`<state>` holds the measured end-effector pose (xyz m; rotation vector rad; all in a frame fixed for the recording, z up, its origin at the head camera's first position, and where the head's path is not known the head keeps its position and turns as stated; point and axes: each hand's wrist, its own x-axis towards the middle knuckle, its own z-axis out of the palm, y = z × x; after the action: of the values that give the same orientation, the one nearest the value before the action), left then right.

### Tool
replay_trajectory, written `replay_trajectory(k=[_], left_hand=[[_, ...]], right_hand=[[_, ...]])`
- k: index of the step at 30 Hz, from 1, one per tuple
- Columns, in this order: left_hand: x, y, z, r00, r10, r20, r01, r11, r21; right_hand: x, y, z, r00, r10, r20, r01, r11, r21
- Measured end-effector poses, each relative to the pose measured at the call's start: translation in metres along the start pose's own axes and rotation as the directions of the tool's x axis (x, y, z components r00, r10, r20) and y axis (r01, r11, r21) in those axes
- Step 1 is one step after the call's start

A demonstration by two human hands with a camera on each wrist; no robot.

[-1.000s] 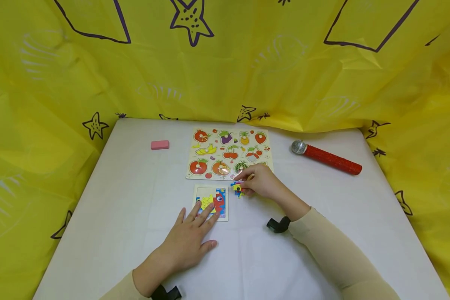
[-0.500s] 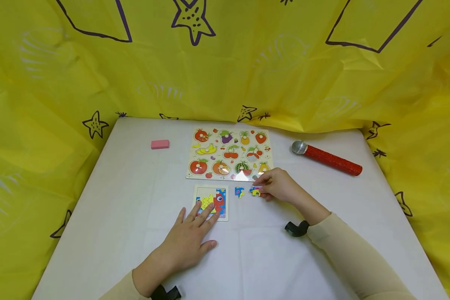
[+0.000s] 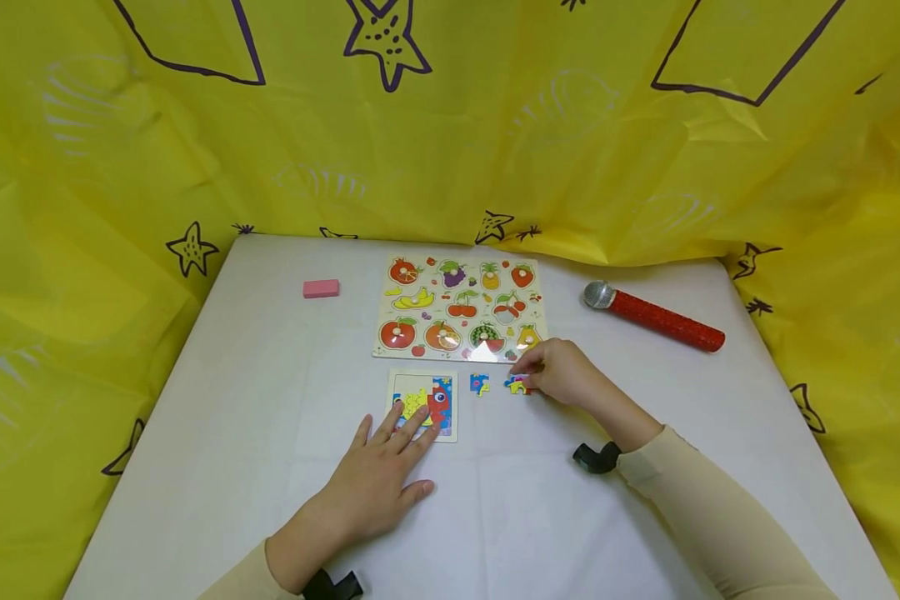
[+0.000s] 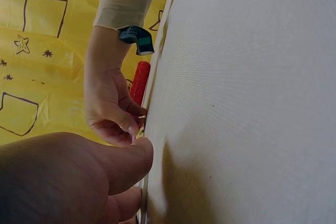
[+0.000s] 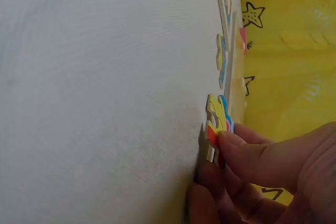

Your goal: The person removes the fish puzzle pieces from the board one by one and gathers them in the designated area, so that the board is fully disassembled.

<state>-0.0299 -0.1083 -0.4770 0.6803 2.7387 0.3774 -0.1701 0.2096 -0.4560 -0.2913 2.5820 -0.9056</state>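
My left hand (image 3: 378, 475) lies flat with spread fingers on a small jigsaw tray (image 3: 410, 383), its fingertips over the yellow and red fish picture. The tray's upper left part shows bare backing. To the right, my right hand (image 3: 562, 371) pinches a yellow, blue and red jigsaw piece (image 3: 517, 383) between thumb and fingers, low over the tabletop. In the right wrist view that jigsaw piece (image 5: 218, 116) is tilted on edge, the thumb covering its near end. Between tray and right hand lies a loose blue and yellow jigsaw piece (image 3: 479, 383).
A fruit puzzle board (image 3: 438, 308) with small knobs lies just behind the tray. Farther right is a red toy microphone (image 3: 660, 319); a pink block (image 3: 321, 288) sits at back left. Yellow printed cloth (image 3: 450, 150) rises behind the white table.
My right hand has moved right with the jigsaw piece, leaving the other piece uncovered beside the tray. Over the last half second it shifts only slightly. My left hand stays put.
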Motion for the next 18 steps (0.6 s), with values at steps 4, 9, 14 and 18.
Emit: replay_trajectory(k=[4, 9, 14, 18], left_hand=[[0.0, 0.0, 0.0, 1.0, 0.001, -0.003, -0.001, 1.0, 0.0], [0.0, 0.002, 0.0, 1.0, -0.006, 0.0, 0.006, 1.0, -0.002], [0.004, 0.003, -0.003, 1.0, -0.019, 0.005, 0.019, 1.0, 0.0], [0.009, 0.004, -0.009, 1.0, -0.012, -0.011, 0.012, 1.0, 0.007]], right_hand=[[-0.002, 0.0, 0.004, 0.998, -0.045, -0.052, 0.039, 0.994, -0.102], [-0.006, 0.0, 0.01, 0.992, -0.073, -0.102, 0.051, 0.978, -0.204], [-0.008, -0.002, 0.014, 0.987, -0.07, -0.146, 0.03, 0.964, -0.262], [-0.006, -0.007, 0.014, 0.984, -0.104, -0.148, 0.063, 0.964, -0.259]])
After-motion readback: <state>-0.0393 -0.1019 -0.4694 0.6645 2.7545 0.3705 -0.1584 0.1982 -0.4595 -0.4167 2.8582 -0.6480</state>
